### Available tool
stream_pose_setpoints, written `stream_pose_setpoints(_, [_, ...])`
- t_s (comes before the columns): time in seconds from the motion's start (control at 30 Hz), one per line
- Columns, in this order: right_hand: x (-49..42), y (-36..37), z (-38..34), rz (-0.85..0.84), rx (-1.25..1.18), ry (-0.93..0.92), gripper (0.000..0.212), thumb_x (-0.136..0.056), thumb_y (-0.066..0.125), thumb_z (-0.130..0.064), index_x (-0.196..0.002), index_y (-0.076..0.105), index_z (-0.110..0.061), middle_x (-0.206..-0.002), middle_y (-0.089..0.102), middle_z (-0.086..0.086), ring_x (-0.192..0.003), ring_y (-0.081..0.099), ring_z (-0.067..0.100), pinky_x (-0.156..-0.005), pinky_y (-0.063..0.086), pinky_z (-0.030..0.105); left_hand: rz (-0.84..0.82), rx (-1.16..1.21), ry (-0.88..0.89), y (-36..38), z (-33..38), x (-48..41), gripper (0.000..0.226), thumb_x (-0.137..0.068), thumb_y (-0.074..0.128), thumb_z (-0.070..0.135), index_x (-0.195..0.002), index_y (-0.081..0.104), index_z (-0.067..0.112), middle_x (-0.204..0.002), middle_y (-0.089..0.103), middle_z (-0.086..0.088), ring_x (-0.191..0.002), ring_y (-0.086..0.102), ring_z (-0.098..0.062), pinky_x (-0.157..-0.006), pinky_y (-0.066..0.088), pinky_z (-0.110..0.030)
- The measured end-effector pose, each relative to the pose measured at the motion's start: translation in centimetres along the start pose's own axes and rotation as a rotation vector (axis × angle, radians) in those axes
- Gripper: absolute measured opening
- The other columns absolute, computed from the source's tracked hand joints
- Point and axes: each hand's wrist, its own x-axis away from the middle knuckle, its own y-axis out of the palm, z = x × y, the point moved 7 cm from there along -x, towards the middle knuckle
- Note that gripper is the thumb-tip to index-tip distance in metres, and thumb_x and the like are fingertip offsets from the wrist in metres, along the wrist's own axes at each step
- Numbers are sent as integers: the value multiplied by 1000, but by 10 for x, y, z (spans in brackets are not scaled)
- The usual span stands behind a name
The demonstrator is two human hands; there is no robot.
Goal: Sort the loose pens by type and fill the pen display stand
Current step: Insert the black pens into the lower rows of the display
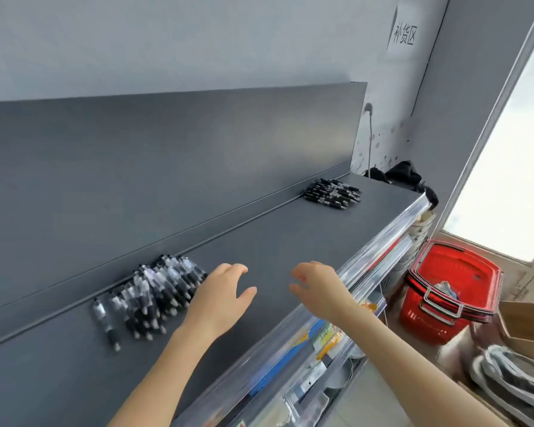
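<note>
On top of dark grey shelf (275, 235), up against its back panel (167, 155), sits near pen pile (154, 291): black-and-clear click pens, heaped, tips mostly twd the front. One stray pen (105, 318) lies just left of it, apart. Far pen pile (332, 192), darker pens, lies well apart at the shelf's right end, also by the panel. L hand (222, 298) is just beside the near heap's right edge, fingers spread & relaxed, holding nothing; contact w/ the pens can't be told. R hand (318, 288) hovers near the shelf's front edge, fingers loosely apart, nothing in it. Clear price strip (367, 257) runs along that edge. Red shopping basket (450, 291) stands on the floor at right, cardboard box (524, 325) beside it. Paper sign (404, 32) w/ Chinese characters hangs on the wall.
</note>
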Motion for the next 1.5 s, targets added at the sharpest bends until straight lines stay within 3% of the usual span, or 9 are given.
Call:
stream_pose_setpoints(0.17, [-58,-28,63,27,-28,57,30,-93,54,-22,-122,60,-13,-116,59,7,-105,58,23,-87,42,26,-64,-16,10,37,31,-83,40,-95,50,39,-133,48,24,-128,50,10,-112,52,-9,-83,39,-24])
stream_pose_setpoints(0.37, [-118,-43,138,55,-123,126,25,-89,57,-22,-111,66,-15,-109,64,3,-102,59,19,-86,42,23,-97,7,-55,77,42,-151,33,-94,52,40,-123,55,25,-116,54,12,-105,52,-6,-80,40,-21])
stream_pose_setpoints(0.6, [-207,-59,199,13,-161,5,25,-90,55,-21,-112,65,-15,-107,64,1,-95,58,16,-79,41,20,-40,-31,-183,117,63,-229,30,-94,51,40,-119,57,25,-111,54,14,-100,54,-7,-83,45,-25])
stream_pose_setpoints(0.8, [-277,-99,249,-44,-180,-116,17,-90,56,-18,-100,66,-8,-97,67,6,-92,61,22,-80,49,29,-4,43,-327,153,101,-295,28,-92,54,35,-116,60,24,-107,57,13,-95,57,-5,-88,49,-29])
stream_pose_setpoints(0.97, [-334,-129,294,-27,-191,-133,16,-87,55,-13,-91,65,-1,-91,67,14,-91,61,27,-81,51,39,57,91,-441,175,126,-346,35,-93,53,32,-125,54,20,-110,59,6,-97,58,-12,-89,49,-31])
stream_pose_setpoints(1.13, [-382,-134,319,0,-241,-99,20,-88,53,-11,-98,64,2,-97,67,14,-96,59,28,-83,48,36,105,127,-593,193,128,-380,37,-96,48,29,-129,47,12,-101,65,0,-90,62,-18,-81,52,-35])
stream_pose_setpoints(1.23, [-410,-134,332,-8,-250,-24,28,-89,52,-11,-110,62,5,-109,66,17,-105,57,33,-88,45,35,121,123,-653,200,128,-398,22,-96,47,27,-110,46,10,-97,64,-6,-87,64,-24,-77,51,-39])
stream_pose_setpoints(1.37, [-435,-128,341,-64,-257,58,38,-87,54,-12,-116,54,13,-119,59,28,-115,52,39,-97,43,45,112,80,-753,205,130,-417,30,-91,53,36,-95,40,9,-82,54,-4,-65,50,-21,-52,38,-33])
stream_pose_setpoints(1.5, [-452,-116,339,-152,-254,78,46,-86,58,-16,-120,50,15,-124,54,28,-118,50,39,-100,41,48,55,32,-848,207,126,-432,41,-78,58,37,-102,38,10,-98,57,-7,-80,57,-25,-49,33,-29])
